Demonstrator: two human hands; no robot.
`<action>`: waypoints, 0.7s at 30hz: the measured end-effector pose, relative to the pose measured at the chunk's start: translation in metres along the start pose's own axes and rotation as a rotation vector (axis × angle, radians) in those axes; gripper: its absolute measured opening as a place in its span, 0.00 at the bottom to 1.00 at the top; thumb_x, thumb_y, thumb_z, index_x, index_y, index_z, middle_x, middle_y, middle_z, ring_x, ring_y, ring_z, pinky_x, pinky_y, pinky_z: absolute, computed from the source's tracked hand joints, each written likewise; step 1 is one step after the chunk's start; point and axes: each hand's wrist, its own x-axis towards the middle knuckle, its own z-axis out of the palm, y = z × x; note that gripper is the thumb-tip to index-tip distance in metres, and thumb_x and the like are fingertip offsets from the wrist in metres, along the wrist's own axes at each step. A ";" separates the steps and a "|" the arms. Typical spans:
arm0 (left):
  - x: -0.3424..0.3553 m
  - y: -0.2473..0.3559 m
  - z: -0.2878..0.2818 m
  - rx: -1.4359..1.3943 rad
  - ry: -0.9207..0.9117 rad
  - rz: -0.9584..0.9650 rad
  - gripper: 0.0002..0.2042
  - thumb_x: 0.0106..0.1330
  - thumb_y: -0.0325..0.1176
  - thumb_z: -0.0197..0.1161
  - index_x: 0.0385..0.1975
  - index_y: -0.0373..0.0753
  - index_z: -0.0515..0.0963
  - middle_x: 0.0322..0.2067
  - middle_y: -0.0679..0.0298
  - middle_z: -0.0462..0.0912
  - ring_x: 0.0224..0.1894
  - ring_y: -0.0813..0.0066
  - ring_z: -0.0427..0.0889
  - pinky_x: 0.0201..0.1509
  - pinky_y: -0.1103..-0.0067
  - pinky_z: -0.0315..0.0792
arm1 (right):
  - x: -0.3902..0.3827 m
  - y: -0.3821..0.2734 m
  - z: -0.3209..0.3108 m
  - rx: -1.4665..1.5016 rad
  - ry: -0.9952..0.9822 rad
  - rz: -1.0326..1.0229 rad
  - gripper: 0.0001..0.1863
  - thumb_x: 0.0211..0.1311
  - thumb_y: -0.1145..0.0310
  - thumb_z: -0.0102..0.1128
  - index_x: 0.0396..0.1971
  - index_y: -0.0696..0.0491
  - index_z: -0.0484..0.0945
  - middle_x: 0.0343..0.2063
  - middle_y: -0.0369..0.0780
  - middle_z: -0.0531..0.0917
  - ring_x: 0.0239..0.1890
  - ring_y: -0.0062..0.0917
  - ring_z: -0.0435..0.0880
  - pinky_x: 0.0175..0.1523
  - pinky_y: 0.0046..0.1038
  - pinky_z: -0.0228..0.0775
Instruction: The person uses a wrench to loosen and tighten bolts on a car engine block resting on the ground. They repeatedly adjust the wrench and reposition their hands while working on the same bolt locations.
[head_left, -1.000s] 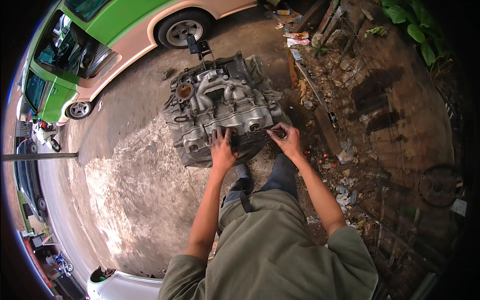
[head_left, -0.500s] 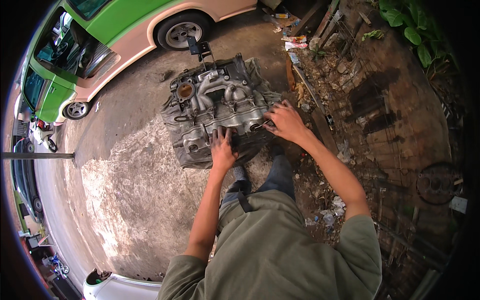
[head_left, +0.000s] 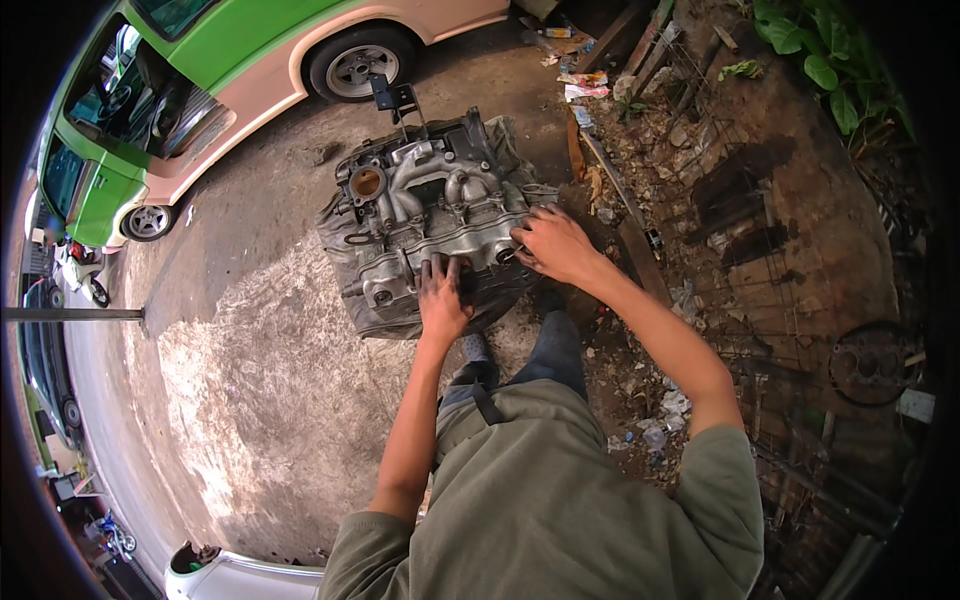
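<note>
The metal engine [head_left: 440, 222] sits in the upper middle of the frame, in the same spot on the ground as a second ago. The left hand [head_left: 443, 298] stays on its lower edge, fingers bent over the metal; whether its grip clasps anything, I cannot tell. The right hand [head_left: 556, 243] differs: earlier it pinched near the engine's lower right corner, and now it lies palm down, curled beside the round opening [head_left: 506, 256]; its fingertips are hidden, so its grip is unclear.
</note>
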 end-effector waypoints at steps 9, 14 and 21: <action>-0.002 -0.004 0.008 -0.007 0.028 -0.008 0.45 0.39 0.31 0.77 0.65 0.43 0.65 0.64 0.46 0.63 0.68 0.41 0.60 0.71 0.53 0.56 | -0.049 -0.027 0.066 0.611 0.258 0.576 0.13 0.63 0.61 0.67 0.33 0.57 0.78 0.19 0.42 0.78 0.23 0.30 0.78 0.33 0.33 0.69; 0.000 -0.003 0.003 -0.032 -0.029 -0.013 0.46 0.39 0.31 0.77 0.65 0.43 0.65 0.65 0.45 0.63 0.68 0.40 0.59 0.71 0.53 0.55 | -0.044 -0.060 0.119 0.922 0.352 0.759 0.18 0.72 0.59 0.56 0.30 0.60 0.77 0.19 0.44 0.78 0.22 0.36 0.76 0.32 0.35 0.68; -0.002 -0.002 0.005 -0.023 0.022 -0.021 0.45 0.39 0.30 0.77 0.64 0.45 0.66 0.65 0.45 0.62 0.68 0.40 0.59 0.71 0.52 0.56 | -0.044 -0.075 0.156 1.195 0.630 0.746 0.21 0.72 0.55 0.56 0.28 0.60 0.78 0.19 0.40 0.76 0.23 0.19 0.68 0.32 0.28 0.63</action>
